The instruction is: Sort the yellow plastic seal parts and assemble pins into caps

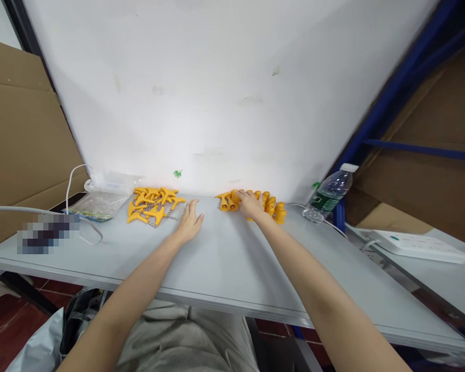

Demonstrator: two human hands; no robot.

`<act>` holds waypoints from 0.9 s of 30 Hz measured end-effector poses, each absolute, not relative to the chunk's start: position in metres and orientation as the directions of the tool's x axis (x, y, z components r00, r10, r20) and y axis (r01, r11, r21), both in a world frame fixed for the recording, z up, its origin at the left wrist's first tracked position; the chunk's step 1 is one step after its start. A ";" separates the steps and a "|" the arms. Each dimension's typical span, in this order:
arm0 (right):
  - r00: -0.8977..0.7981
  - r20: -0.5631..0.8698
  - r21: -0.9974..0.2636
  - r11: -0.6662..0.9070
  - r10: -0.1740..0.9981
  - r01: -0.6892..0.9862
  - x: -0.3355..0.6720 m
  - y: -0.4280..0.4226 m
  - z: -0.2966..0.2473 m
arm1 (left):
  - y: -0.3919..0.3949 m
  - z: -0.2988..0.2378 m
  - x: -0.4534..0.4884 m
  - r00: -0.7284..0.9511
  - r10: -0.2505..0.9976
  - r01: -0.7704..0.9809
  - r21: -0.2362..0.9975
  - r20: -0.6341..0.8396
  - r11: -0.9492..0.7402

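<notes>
My left hand (189, 223) rests on the table with its fingers stretched and the thumb apart, holding nothing. Just left of it lies a loose pile of yellow T-shaped handles with metal spiral rods (150, 205), which look like corkscrews. Farther right, my right hand (250, 204) reaches over a group of yellow hollow pieces, its fingers closed at a yellow hollow piece (236, 197). Two such pieces lie with their round openings (225, 206) towards me, left of that hand. Several more yellow hollow pieces (270, 204) stand in rows to its right, partly hidden by the hand.
A clear plastic bag (103, 202) and white cables lie at the left, near a cardboard sheet (19, 134). A tilted water bottle (330, 193) stands at the right by a blue metal frame (387, 98). Beyond is a white power strip (418, 246). A white wall (225, 93) closes off the back.
</notes>
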State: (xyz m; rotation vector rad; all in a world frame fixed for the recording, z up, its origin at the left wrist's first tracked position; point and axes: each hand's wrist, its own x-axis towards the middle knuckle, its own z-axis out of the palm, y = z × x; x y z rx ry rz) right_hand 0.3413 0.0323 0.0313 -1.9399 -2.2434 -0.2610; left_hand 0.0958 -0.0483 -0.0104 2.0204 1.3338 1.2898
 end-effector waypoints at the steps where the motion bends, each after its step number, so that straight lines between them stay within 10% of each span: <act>1: -0.150 0.218 0.033 0.146 0.965 0.989 0.339 0.034 0.033 | -0.048 -0.010 0.096 0.123 0.870 0.504 0.725 0.477 -0.469; 21: -0.142 0.046 0.077 0.138 0.989 0.987 0.335 0.032 0.049 | -0.049 -0.011 0.096 0.151 0.875 0.537 0.705 0.460 -0.463; 27: -0.052 0.337 -0.083 0.085 0.940 0.993 0.329 0.028 0.058 | -0.047 -0.015 0.096 0.188 0.878 0.548 0.695 0.439 -0.465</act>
